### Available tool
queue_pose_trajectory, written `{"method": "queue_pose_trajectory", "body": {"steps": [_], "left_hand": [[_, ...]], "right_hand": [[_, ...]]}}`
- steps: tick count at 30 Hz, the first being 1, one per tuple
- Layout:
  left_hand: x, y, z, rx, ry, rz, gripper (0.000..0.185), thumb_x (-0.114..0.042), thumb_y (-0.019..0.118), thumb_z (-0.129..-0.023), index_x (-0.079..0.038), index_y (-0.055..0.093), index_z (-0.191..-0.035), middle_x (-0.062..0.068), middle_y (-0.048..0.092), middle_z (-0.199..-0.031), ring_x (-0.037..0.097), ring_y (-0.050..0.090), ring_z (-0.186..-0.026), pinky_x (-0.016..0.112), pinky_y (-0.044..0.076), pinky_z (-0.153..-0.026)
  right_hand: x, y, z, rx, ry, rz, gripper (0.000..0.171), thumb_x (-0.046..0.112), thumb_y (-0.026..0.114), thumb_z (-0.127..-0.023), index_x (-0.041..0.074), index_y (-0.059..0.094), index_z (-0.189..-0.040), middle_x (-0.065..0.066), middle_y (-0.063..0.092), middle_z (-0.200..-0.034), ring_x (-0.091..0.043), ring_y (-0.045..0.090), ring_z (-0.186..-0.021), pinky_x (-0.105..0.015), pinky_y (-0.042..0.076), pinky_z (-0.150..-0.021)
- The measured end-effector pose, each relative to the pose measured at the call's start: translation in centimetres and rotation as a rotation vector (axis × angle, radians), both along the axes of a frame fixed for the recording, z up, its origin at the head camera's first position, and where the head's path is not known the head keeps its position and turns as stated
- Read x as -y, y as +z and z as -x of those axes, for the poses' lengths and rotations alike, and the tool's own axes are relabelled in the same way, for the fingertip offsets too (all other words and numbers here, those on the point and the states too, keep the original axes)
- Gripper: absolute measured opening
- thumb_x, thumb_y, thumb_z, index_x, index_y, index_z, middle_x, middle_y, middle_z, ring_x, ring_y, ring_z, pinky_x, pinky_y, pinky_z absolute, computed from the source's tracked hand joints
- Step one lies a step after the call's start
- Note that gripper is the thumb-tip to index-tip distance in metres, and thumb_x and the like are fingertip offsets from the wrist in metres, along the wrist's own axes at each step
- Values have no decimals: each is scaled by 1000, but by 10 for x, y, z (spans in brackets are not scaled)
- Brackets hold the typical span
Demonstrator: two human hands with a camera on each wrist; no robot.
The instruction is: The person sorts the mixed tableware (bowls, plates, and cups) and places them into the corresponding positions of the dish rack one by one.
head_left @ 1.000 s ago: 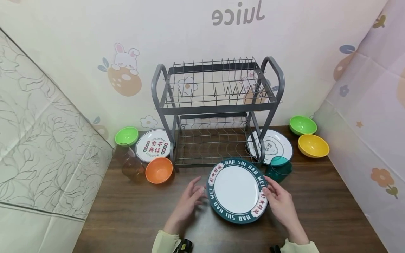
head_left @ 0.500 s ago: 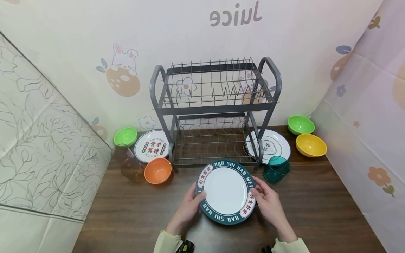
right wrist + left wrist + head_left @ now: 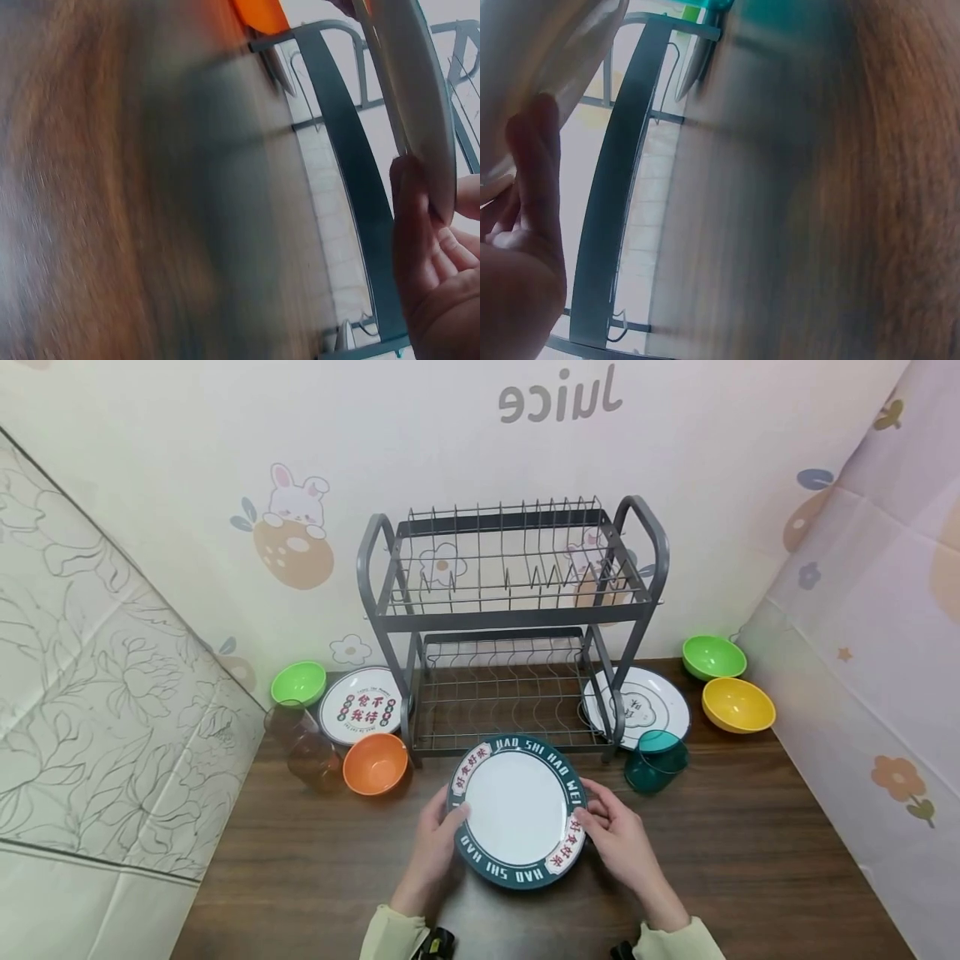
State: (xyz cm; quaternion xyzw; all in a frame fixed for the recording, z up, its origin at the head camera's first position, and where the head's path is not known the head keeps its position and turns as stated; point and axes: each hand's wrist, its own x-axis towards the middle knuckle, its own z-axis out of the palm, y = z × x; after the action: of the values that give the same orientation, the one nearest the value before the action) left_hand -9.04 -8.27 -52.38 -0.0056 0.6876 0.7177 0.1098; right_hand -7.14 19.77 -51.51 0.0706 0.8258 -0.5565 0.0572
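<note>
A white plate (image 3: pixel 516 810) with a dark green lettered rim is held up over the table, in front of the dish rack. My left hand (image 3: pixel 433 843) grips its left edge, thumb on top of the rim. On the opposite side my right hand (image 3: pixel 621 843) pinches the rim between thumb and fingers. From the left wrist, the fingers (image 3: pixel 536 165) reach under the plate's pale underside (image 3: pixel 547 67). The right wrist view catches the plate (image 3: pixel 420 97) nearly edge-on, with fingertips (image 3: pixel 409 187) beneath it and the thumb on the far face.
Behind stands a two-tier grey dish rack (image 3: pixel 513 620). Left of it are a green bowl (image 3: pixel 298 683), a white plate (image 3: pixel 362 706), a brownish glass (image 3: pixel 311 760) and an orange bowl (image 3: pixel 375 765). To its right sit another plate (image 3: pixel 660 693), a teal glass (image 3: pixel 656 762), green (image 3: pixel 714 657) and yellow (image 3: pixel 738 705) bowls.
The plate has moved left with the right hand. My left hand, beside the rim at first, has come to grip its left edge. The dishes and rack stay put.
</note>
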Motion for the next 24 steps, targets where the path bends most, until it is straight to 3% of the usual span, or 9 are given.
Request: {"method": "queue_pose_trajectory", "body": {"steps": [5, 10, 15, 20, 24], "left_hand": [[4, 5, 2, -35, 97, -13, 41, -19, 50, -103, -10, 53, -143, 6, 59, -137, 23, 58, -117, 32, 45, -102], [7, 11, 4, -89, 165, -17, 36, -15, 51, -102, -8, 60, -136, 8, 65, -129, 25, 62, -106, 26, 50, -91], [8, 17, 4, -133, 177, -22, 34, -12, 50, -101, -9, 63, -133, 7, 67, -126, 25, 65, -102, 27, 51, -90], [8, 21, 4, -240, 178, -2, 33, -9, 50, -100, -8, 65, -129, 7, 69, -120, 25, 67, -93, 28, 54, -84], [8, 23, 3, -321, 169, 6, 33, -8, 51, -100, -7, 65, -130, 8, 69, -121, 23, 65, -96, 28, 53, -86]], "right_hand": [[9, -1, 0, 7, 29, -20, 45, 11, 59, -101, 15, 49, -144, -7, 68, -98, -24, 64, -82, -35, 56, -73], [13, -1, 0, -1, 44, -28, 44, 8, 59, -100, 13, 51, -142, -6, 68, -98, -21, 65, -84, -30, 56, -74], [15, 0, 2, -11, 57, -44, 44, 9, 60, -100, 14, 51, -143, -4, 70, -102, -19, 65, -89, -24, 54, -78], [15, 2, 2, -23, 69, -39, 44, 9, 59, -100, 15, 51, -143, -3, 70, -105, -22, 65, -93, -25, 53, -80], [15, 3, 3, -35, 70, -20, 44, 8, 59, -100, 14, 52, -143, -4, 71, -107, -24, 67, -95, -25, 53, -81]]}}
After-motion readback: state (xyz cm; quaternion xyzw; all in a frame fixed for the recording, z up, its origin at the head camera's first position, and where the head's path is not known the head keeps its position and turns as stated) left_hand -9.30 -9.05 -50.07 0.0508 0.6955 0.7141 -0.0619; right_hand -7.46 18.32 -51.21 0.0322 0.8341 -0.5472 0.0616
